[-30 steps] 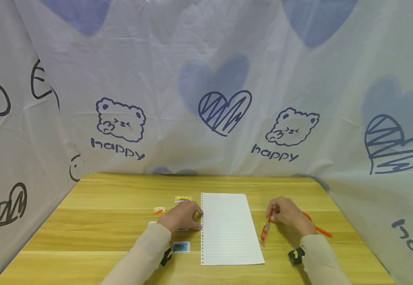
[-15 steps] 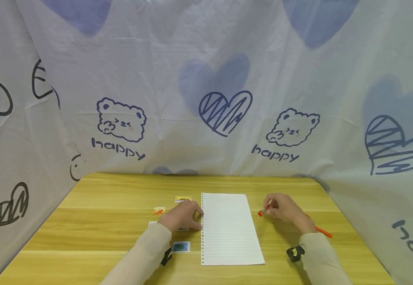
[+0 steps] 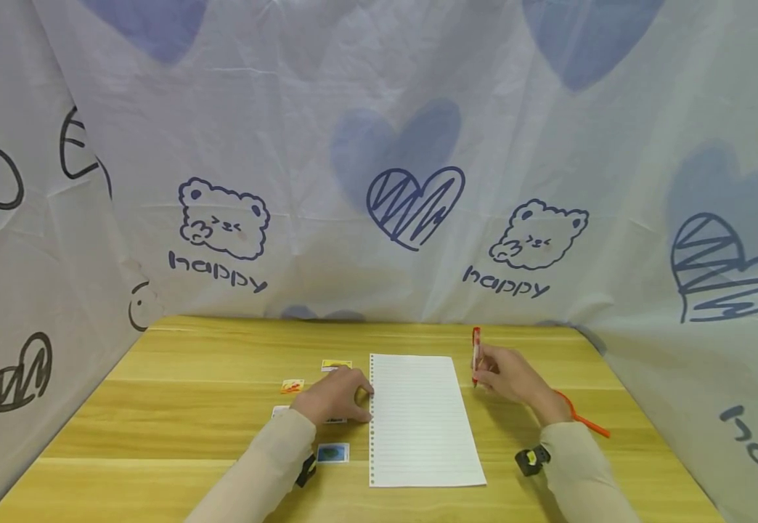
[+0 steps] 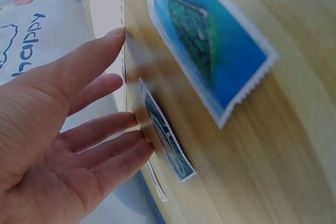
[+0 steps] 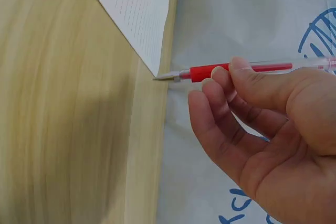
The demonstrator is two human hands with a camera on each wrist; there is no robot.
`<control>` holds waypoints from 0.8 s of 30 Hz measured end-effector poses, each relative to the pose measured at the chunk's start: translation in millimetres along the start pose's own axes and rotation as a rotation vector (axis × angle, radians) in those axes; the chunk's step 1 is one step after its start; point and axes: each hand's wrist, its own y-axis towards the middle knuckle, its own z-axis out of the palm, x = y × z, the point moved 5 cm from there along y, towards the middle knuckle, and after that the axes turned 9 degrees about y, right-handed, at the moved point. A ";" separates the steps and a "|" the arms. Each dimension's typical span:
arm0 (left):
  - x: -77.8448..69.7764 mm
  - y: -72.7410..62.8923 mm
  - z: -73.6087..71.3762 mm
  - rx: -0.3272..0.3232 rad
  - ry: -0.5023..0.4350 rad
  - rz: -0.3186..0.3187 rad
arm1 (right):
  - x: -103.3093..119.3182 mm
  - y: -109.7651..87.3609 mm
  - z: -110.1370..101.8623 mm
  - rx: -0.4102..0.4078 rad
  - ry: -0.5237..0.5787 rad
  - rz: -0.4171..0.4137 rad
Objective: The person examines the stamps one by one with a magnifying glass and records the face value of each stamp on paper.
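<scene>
1. Before you hangs a pale backdrop cloth, printed with hearts, bear faces and the word "happy"
2. Your wooden table runs up to it
3. The lined loose-leaf sheet lies flat between your hands, its long axis pointing away from you and its punched holes along the left edge
4. Your left hand is the nearer one to the sheet: it grips nothing, its fingers loosely spread, with thumb and fingertips at the punched edge
5. Your right hand is near the sheet's right side, beyond its edge, pinching a pen between thumb and fingers
6. An orange-red strip lies partly hidden behind your right wrist
7. That red gel pen stands close to upright, tip down; the head view puts the tip just right of the sheet's far half, so the paper lies to its left. Whether the tip touches anything, I cannot tell
8. Postage stamps lie left of the sheet: an island stamp closest to you, a dark stamp beside your left fingertips, and a yellow-and-red stamp farther left
</scene>
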 end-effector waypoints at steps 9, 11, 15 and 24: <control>-0.1 -0.8 -1.0 -0.009 0.013 0.002 | 4.2 9.7 10.9 -0.006 0.157 0.001; 0.3 -0.8 -0.5 -0.010 0.015 0.003 | 4.1 12.3 14.1 -0.004 0.207 0.017; 0.8 -0.2 0.2 -0.010 0.013 0.008 | 2.3 18.4 21.7 -0.018 0.289 0.080; 2.0 0.9 1.2 -0.008 0.010 -0.004 | 6.7 32.7 37.2 -0.047 0.387 0.196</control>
